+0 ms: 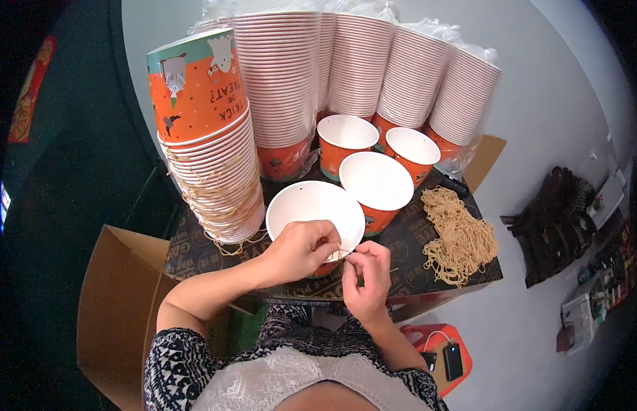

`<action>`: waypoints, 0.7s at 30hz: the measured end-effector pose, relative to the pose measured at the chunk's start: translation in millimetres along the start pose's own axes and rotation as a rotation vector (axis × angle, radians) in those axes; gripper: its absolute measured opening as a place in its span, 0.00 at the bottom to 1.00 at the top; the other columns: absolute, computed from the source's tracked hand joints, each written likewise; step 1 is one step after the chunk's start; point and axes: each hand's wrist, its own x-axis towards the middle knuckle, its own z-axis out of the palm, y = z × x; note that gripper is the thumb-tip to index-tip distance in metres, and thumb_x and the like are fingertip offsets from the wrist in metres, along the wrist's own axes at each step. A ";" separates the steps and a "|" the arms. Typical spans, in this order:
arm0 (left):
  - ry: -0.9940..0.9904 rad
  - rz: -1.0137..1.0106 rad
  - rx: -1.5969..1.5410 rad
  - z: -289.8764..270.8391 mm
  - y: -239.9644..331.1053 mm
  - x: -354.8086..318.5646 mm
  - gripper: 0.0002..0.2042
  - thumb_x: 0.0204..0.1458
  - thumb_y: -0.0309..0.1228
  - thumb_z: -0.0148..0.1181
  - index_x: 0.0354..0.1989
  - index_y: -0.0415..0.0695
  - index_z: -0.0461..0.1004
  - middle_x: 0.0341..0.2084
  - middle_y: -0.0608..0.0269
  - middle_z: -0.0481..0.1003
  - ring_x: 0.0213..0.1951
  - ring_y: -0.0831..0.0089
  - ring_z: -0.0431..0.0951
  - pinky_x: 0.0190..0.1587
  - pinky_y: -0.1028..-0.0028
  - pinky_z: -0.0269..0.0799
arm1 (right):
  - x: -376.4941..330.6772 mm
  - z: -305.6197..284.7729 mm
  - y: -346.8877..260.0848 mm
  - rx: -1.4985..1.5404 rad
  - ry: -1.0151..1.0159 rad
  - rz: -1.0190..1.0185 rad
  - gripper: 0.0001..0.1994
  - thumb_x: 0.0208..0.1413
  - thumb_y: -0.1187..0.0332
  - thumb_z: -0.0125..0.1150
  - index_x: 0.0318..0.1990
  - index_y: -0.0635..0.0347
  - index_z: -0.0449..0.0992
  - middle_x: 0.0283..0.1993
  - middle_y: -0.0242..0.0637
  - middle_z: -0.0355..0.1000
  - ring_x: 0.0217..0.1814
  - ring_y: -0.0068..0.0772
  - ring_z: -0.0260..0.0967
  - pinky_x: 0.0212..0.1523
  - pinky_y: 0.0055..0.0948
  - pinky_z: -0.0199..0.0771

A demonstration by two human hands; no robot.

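Note:
A paper bucket (298,205), white inside and orange outside, stands at the near edge of the table. At its near rim my left hand (301,250) is closed, its fingertips pinching a thin beige string. My right hand (368,277) pinches the same string just right of the rim. Small dark holes show near the bucket's lip. Three more open paper buckets (376,181) stand close behind it. To the left rises a stack of nested buckets (212,178) with beige strings hanging around it, topped by an upturned orange and teal bucket (195,82).
A heap of beige strings (459,236) lies on the table's right side. Tall plastic-wrapped bucket stacks (356,65) line the back. The dark patterned table (407,264) has an open cardboard box (116,308) at its left. A red stool (462,363) holding a black device stands below right.

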 end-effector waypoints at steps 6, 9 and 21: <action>-0.004 -0.025 -0.016 0.8 -1.8 0.4 0.05 0.51 0.25 0.60 0.32 0.35 0.75 0.22 0.50 0.77 0.26 0.59 0.80 0.30 0.65 0.73 | 3.7 0.8 -2.8 0.009 0.003 0.001 0.16 0.45 0.85 0.63 0.43 0.63 0.73 0.46 0.41 0.65 0.31 0.26 0.62 0.30 0.22 0.66; 0.007 0.033 -0.011 1.6 -2.6 -0.5 0.05 0.51 0.25 0.60 0.32 0.35 0.75 0.22 0.50 0.77 0.26 0.59 0.79 0.30 0.65 0.73 | 5.1 1.8 -0.6 0.012 -0.001 -0.026 0.15 0.46 0.85 0.63 0.43 0.63 0.74 0.46 0.40 0.66 0.32 0.26 0.62 0.30 0.22 0.66; -0.015 0.000 0.008 -0.3 -3.9 3.6 0.05 0.50 0.25 0.58 0.30 0.35 0.75 0.20 0.49 0.76 0.25 0.56 0.79 0.29 0.64 0.72 | 2.4 3.7 -2.2 0.065 0.002 0.008 0.07 0.49 0.82 0.62 0.34 0.63 0.71 0.43 0.43 0.66 0.43 0.41 0.67 0.42 0.33 0.71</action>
